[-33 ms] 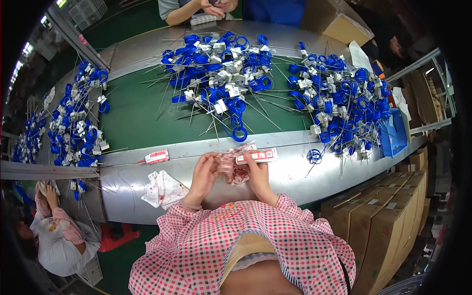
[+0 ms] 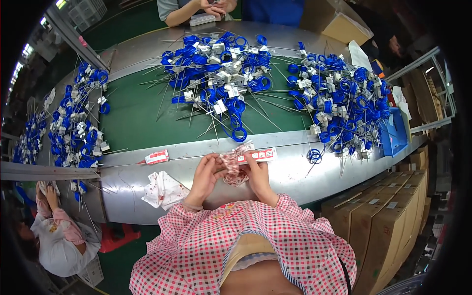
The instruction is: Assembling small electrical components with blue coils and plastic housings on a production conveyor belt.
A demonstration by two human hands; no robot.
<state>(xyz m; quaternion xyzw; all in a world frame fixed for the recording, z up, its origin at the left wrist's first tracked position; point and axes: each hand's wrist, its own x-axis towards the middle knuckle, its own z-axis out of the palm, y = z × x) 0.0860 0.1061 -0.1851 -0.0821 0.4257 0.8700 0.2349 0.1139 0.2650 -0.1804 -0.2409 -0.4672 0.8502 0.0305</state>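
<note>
My right hand [image 2: 258, 171] is closed around a white and red tube [image 2: 263, 155], held level above the metal edge of the bench. A crumpled white cloth with dark red stains [image 2: 230, 162] is pinched in the fingers of my left hand [image 2: 205, 173], against the tube's left end. That end of the tube is hidden by the cloth. More stained cloth [image 2: 236, 179] hangs below, between my two hands. To the left of my left hand lies another white cloth with red spots [image 2: 164, 190]. Beyond it rests a second red and white tube with a pointed nozzle [image 2: 157, 157].
Blue coiled wires with white blocks and thin metal rods lie in piles at the middle [image 2: 221, 69], right [image 2: 339, 98] and left [image 2: 76, 123]. A blue bin [image 2: 395, 132] stands at right, above cardboard boxes [image 2: 378, 211]. Co-workers sit across [image 2: 189, 12] and at lower left [image 2: 61, 241].
The stained cloth has shifted slightly against the tube's left end, with a small movement of my left fingers. My right hand and the tube have hardly moved.
</note>
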